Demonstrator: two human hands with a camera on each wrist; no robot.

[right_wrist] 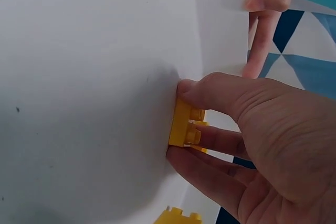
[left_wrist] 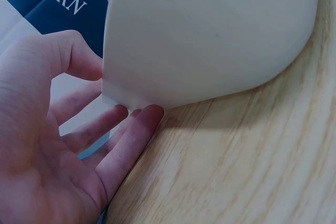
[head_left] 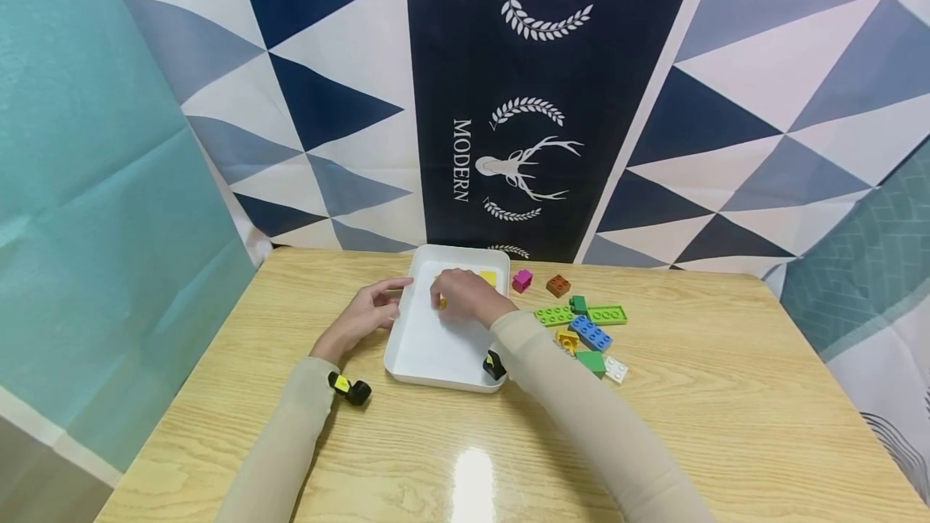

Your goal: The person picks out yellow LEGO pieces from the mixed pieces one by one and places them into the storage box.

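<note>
A white tray [head_left: 439, 357] lies on the wooden table in the head view. My right hand [head_left: 465, 294] is inside its far half, pinching a yellow toy brick [right_wrist: 181, 124] between thumb and fingers. The brick stays against the tray floor, its studs facing the palm in the right wrist view. Another yellow brick [right_wrist: 178, 217] sits nearby in the tray, cut off by that view's lower edge. At the tray's left side, my left hand [head_left: 366, 315] holds the rim, thumb on the edge and fingertips against the outer wall, as the left wrist view shows.
Right of the tray lie loose bricks: pink [head_left: 521, 281], brown [head_left: 558, 286], blue [head_left: 591, 333], yellow [head_left: 567, 340], green [head_left: 592, 362] and white [head_left: 616, 369]. Light green long pieces [head_left: 606, 315] lie among them. A patterned cloth [head_left: 349, 119] hangs behind the table.
</note>
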